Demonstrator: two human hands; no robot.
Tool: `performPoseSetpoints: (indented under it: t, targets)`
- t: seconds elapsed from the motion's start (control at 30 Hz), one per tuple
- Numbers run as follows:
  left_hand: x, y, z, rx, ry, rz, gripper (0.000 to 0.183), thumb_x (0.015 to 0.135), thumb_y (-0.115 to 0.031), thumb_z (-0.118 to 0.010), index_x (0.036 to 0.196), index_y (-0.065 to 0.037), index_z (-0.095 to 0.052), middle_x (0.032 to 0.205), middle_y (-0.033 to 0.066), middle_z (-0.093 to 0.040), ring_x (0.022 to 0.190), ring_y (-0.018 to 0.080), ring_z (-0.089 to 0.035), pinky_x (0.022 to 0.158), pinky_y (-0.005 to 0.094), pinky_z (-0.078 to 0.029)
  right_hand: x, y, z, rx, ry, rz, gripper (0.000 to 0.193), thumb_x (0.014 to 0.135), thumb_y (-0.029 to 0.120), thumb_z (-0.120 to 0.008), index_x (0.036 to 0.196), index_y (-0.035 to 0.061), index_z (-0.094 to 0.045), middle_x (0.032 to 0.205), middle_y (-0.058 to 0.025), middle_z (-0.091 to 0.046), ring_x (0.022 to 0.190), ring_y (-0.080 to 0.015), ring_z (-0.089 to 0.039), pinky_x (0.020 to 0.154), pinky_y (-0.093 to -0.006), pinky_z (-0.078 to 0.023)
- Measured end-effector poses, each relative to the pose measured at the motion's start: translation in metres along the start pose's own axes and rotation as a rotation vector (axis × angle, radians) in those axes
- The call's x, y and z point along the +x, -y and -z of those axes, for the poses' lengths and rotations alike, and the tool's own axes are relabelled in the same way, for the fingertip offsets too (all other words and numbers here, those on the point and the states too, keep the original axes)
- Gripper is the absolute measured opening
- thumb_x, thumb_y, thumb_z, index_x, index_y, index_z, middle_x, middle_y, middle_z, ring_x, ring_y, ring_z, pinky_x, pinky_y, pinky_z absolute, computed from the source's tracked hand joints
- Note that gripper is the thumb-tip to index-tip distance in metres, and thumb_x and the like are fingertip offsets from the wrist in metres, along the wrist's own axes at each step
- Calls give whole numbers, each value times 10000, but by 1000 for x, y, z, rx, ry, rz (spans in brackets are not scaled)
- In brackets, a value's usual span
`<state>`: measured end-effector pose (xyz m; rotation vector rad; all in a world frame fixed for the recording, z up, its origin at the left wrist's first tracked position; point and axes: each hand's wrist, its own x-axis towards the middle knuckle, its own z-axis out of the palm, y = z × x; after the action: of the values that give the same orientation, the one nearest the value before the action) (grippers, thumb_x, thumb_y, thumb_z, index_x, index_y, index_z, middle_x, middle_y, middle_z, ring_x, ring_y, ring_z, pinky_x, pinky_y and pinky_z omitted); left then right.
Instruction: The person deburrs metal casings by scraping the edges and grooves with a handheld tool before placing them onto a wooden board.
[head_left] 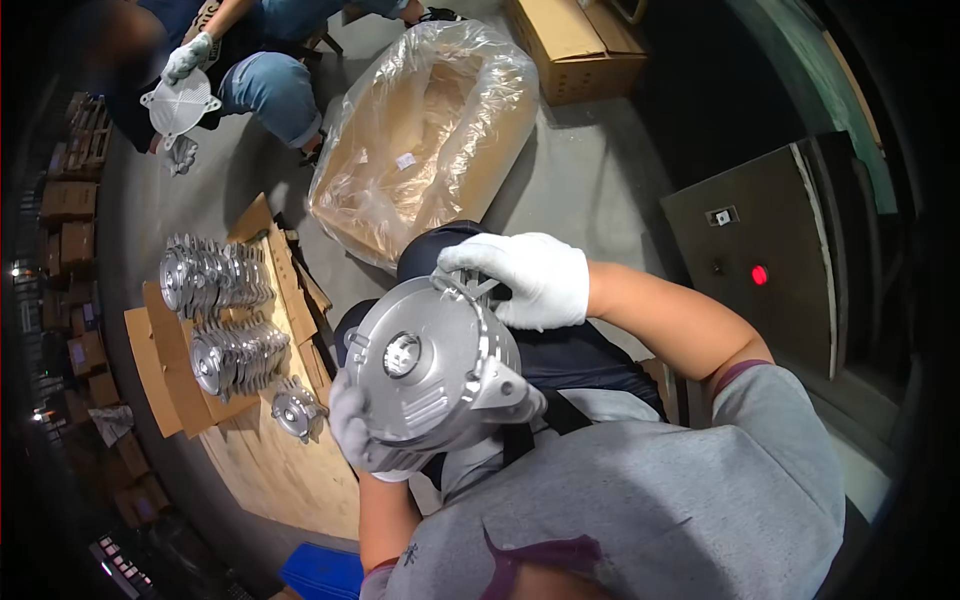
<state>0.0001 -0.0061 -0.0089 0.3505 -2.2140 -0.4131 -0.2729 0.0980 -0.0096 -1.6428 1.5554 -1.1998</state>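
Cast grey metal, round and ribbed, forms the housing (425, 365) held over the person's lap. Left hand (365, 440), white-gloved, is closed under its lower rim and carries the weight. Right hand (530, 278), also gloved, is curled over the upper edge with fingertips on the projecting lugs there.

Progress, as judged from the layout: two rows of like castings (215, 280) stand on edge on a wooden board (275, 470) on the floor to the person's left, and a single casting (296, 410) lies flat at the near end of the rows. Cardboard sheets (160, 365) line the board's far-left edge. Much of the board's near part is bare, so the stock appears only partly laid out.

Room: a plastic-lined carton (430, 140) stands just beyond the knees; a grey cabinet (770, 260) closes the right side. Open concrete floor (590, 180) lies between them. A co-worker's gloved hand (188, 55) holds a round plate (180, 103) at the far left, well apart.
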Motion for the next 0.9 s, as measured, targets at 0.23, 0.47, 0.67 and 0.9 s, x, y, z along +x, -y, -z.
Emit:
performPoseSetpoints:
  t: [0.23, 0.47, 0.67, 0.9]
  targets:
    - [-17, 23, 7, -54, 65, -88, 639, 738, -159, -756, 1281, -146, -418, 1214, 127, -466, 1091, 391, -535, 907, 554, -483, 20, -19, -14, -62, 31, 87, 536, 757, 79, -686, 1244, 160, -478, 1100, -105, -609, 949, -335, -633, 787, -385, -530]
    - [-16, 15, 11, 51, 376, -215, 277, 651, -176, -687, 903, -153, -574, 1041, 63, -533, 1026, 310, -555, 839, 509, -490, 6, 3, 15, -435, 102, 114, 514, 773, 70, -602, 1267, 165, -497, 971, -139, -600, 838, -357, -648, 673, -415, -533]
    - [-34, 3, 9, 72, 526, -147, 353, 698, -203, -622, 1030, -90, -579, 1080, 90, -536, 1057, 345, -526, 925, 549, -398, -29, 18, 35, -503, -187, -428, 455, 806, 134, -591, 1243, 44, -508, 1041, -198, -600, 997, -371, -592, 885, -456, -479]
    - [10, -13, 37, -147, 619, -140, 456, 707, -25, -595, 1162, -5, -580, 1200, 222, -562, 1120, 444, -514, 972, 541, -406, -107, 67, 124, -907, -690, -305, 365, 799, 42, -525, 1145, 109, -621, 861, -144, -609, 812, -363, -578, 723, -451, -484]
